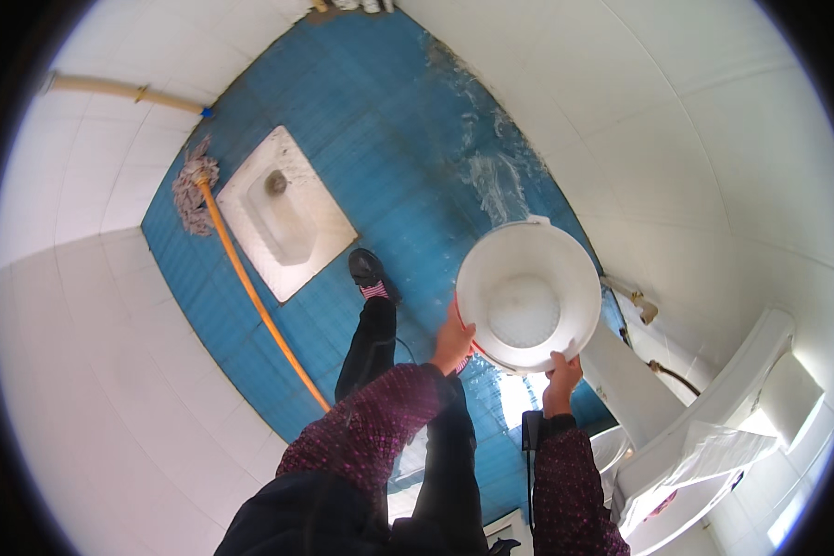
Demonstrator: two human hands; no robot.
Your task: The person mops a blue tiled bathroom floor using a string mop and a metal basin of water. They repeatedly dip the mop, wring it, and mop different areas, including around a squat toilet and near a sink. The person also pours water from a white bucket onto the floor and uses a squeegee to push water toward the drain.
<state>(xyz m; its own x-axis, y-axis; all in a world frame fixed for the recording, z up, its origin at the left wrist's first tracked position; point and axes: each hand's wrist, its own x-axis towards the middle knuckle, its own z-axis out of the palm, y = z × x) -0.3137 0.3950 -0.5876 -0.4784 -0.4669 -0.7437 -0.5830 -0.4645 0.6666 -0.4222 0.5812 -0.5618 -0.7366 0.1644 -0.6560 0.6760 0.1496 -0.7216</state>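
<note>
A white bucket [576, 289] is in front of me, its mouth facing up toward me and a little whitish liquid or glare at its bottom. My left hand [452, 341] grips the left near side of its rim, where a thin red strip shows. On the near right side, my right hand [562, 382] is closed on the rim, thumb over the edge. Beyond the bucket's far rim, splashed water [493, 178] spreads over the blue floor [380, 120] along the right wall. Whether water is leaving the rim is hard to tell.
A white squat toilet [329, 222] is set in the floor left of my feet. Beside it lies a mop [250, 278] with an orange handle. A pedestal sink [713, 389] with a plastic bag stands at right, near a wall tap [641, 301]. A pipe [125, 90] crosses the left wall.
</note>
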